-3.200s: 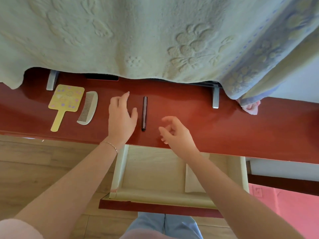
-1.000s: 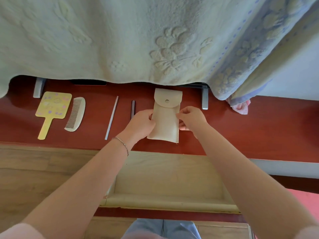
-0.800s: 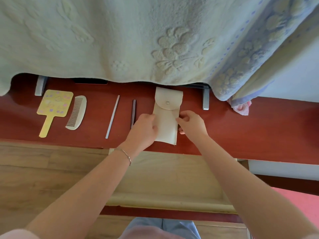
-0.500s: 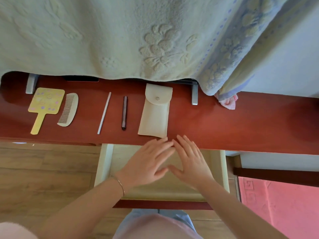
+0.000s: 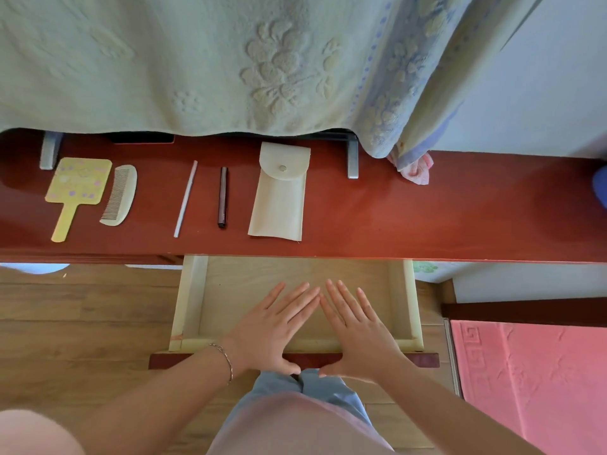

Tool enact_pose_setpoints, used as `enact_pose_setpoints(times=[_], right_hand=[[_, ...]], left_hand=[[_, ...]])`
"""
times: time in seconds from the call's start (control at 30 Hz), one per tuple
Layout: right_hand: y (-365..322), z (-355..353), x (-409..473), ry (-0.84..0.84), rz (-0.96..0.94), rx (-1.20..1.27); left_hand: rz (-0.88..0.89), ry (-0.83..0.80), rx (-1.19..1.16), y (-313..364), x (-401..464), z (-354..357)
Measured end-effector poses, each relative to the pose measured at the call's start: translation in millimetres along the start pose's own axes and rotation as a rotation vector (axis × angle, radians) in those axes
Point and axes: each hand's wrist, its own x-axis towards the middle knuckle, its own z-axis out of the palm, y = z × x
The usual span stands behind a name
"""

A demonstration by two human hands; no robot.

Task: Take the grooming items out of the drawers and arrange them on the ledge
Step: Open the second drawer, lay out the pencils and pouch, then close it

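On the ledge [image 5: 427,221] we find, left to right, a hand mirror [image 5: 76,188], a comb [image 5: 120,195], a thin stick [image 5: 186,198], a pen [image 5: 223,197] and a pouch [image 5: 279,192], each apart from the next. Below the ledge we have the drawer [image 5: 187,300] pulled out; our left hand [image 5: 272,330] and right hand [image 5: 358,333] lie side by side over its front edge.

One head-worn wide-angle view looks steeply down from above the person's lap. It faces forward over the open drawer [image 5: 297,290] close below, to the red ledge [image 5: 427,218] farther ahead, with a hanging blanket [image 5: 197,60] filling the top.
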Motion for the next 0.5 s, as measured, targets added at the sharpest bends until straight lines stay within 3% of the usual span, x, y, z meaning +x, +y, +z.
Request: enact_pose_setpoints(times=[0.5], right_hand=[[27.1, -42.2, 61.6, 0.294, 0.117, -0.137]], left_hand=[[-0.119, 0.206, 0.227, -38.6, 43.9, -32.7]])
